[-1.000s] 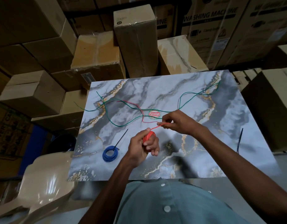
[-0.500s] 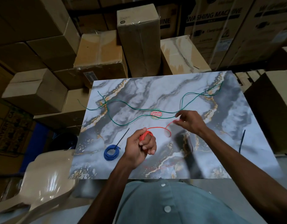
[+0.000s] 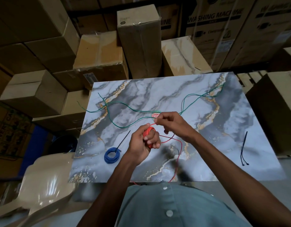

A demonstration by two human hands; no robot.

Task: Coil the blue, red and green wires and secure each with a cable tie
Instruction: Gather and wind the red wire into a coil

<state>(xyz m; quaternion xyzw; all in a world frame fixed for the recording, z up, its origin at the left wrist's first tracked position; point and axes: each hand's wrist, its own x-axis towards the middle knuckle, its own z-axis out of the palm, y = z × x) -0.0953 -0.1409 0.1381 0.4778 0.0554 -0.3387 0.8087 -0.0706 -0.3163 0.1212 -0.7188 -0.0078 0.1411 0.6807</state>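
Two hands closed: my left hand point(image 3: 144, 141) fists the red wire point(image 3: 148, 131) coil; my right hand point(image 3: 171, 124) pinches its loose strand, tail trailing off the table point(image 3: 207, 122).

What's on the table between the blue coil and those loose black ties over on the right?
In the head view, between the blue coil and the spare cable ties: the left hand gripping the red coil, its loose red tail, then bare marble table.

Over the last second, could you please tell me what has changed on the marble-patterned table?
The right hand has fed more thin red wire onto the coil in the left hand, drawing it off the tabletop; the loose tail now trails over the marble-patterned table's near edge. Unchanged: the tied blue wire coil, the loose green wire and the spare black cable ties.
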